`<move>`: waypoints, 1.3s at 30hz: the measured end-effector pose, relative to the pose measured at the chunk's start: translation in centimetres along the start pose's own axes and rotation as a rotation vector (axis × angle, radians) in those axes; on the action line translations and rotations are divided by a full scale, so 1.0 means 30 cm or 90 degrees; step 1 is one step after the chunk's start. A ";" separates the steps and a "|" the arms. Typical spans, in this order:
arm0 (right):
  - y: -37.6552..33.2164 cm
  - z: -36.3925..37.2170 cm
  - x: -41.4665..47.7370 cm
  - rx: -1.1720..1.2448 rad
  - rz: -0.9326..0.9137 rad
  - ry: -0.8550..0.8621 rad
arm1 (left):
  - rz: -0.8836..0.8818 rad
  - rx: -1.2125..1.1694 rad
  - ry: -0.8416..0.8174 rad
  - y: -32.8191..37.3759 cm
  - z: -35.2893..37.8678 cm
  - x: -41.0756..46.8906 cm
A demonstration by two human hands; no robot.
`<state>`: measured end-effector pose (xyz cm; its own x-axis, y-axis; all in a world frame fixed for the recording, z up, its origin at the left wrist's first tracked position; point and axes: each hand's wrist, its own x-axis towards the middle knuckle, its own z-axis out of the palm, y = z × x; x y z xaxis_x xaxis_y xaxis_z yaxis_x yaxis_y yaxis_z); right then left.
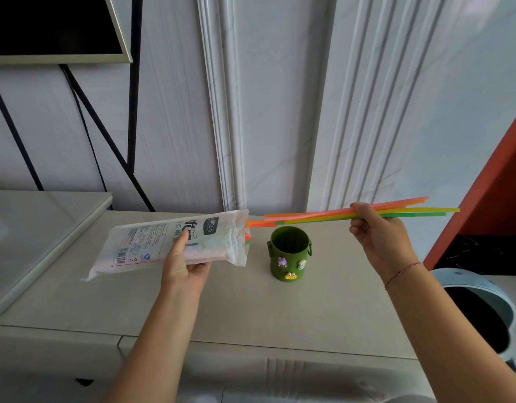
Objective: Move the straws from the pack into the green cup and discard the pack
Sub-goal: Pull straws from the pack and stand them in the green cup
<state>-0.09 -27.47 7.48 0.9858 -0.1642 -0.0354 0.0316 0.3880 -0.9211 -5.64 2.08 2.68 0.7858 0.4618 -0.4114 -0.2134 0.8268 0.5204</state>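
Left hand (184, 264) clamped on pack (175, 242); right hand (377, 231) pinching straws (323, 215) level above green cup (289, 253). Could spill onto surface (323, 309) if grip loosens while tilting.

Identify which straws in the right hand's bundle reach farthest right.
The yellow straw reaches farthest right in the bundle held by the right hand. The green one ends slightly short; the pink and orange ones stop well before.
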 end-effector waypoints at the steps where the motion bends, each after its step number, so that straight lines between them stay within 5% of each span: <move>1: -0.003 -0.005 0.001 -0.003 0.001 0.004 | 0.001 0.002 -0.002 0.001 -0.002 0.000; 15: -0.032 -0.053 0.010 -0.024 0.017 0.102 | 0.010 -0.006 0.026 0.018 -0.023 0.010; 39: -0.098 -0.068 -0.019 -0.018 0.007 0.103 | 0.022 -0.022 0.058 0.077 -0.070 -0.007</move>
<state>-1.09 -30.36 9.42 0.9467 -0.3046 -0.1046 0.0146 0.3650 -0.9309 -7.51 4.58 2.39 0.7217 0.5167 -0.4607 -0.2608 0.8194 0.5105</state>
